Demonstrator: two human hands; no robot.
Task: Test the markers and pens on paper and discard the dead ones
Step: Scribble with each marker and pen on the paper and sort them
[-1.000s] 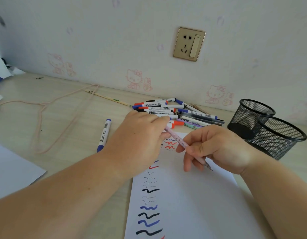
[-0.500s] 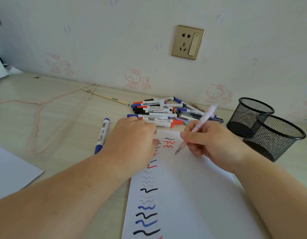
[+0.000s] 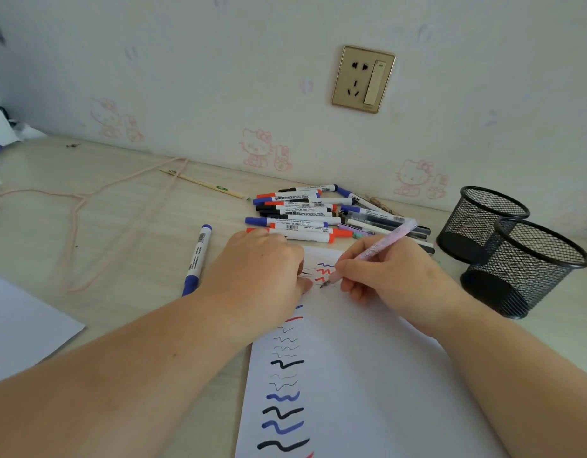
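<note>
Pink pen point(image 3: 381, 247) in right hand point(image 3: 387, 276), tip on paper point(image 3: 351, 375)

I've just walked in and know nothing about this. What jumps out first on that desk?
The right hand grips a pale pink patterned pen, tip at the white sheet of paper, beside a column of black, blue and red test squiggles. The left hand rests on the sheet's top left corner. Behind lies a heap of whiteboard markers and pens, with two black wire-mesh cups at right.
</note>
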